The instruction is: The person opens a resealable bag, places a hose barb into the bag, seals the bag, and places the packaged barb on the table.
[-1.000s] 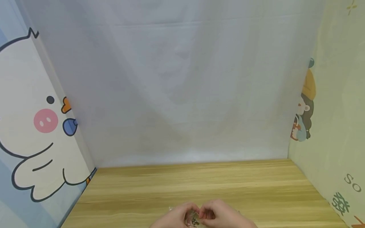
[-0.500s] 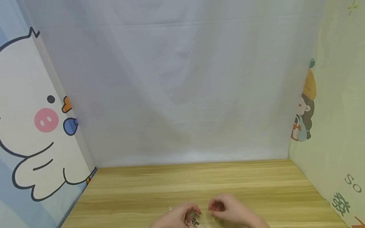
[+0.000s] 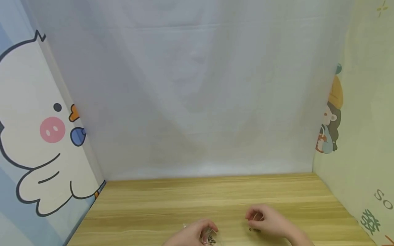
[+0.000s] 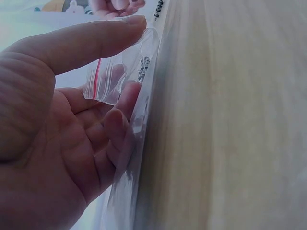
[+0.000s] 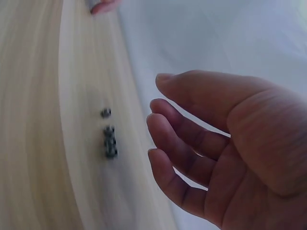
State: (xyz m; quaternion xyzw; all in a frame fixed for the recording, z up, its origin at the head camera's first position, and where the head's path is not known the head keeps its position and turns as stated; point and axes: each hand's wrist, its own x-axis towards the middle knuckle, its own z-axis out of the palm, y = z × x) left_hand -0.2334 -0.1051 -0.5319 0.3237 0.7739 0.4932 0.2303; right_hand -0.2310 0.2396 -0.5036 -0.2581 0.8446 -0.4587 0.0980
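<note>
My left hand (image 3: pixel 194 234) holds a clear plastic zip bag (image 4: pixel 111 79) with a red seal line, thumb on one side and fingers on the other. Several small dark, metallic-looking pieces (image 3: pixel 211 240) lie inside it. To the right, my right hand (image 3: pixel 269 220) hovers close over the table, fingers loosely bent and thumb apart, with nothing seen between them. Beside its fingertips a short row of small dark pieces (image 5: pixel 110 142) lies on the wood, a single similar piece (image 5: pixel 106 113) just apart from it. Their exact kind is too blurred to tell.
The wood-grain table (image 3: pixel 184 198) runs back to a pale grey cloth (image 3: pixel 197 102). A cartoon-printed cloth (image 3: pixel 46 136) stands on the left and a green printed one (image 3: pixel 363 119) on the right.
My right hand has moved away from the bag, to the right and slightly back. Small dark pieces now show on the table below it. The left hand has stayed with the bag.
</note>
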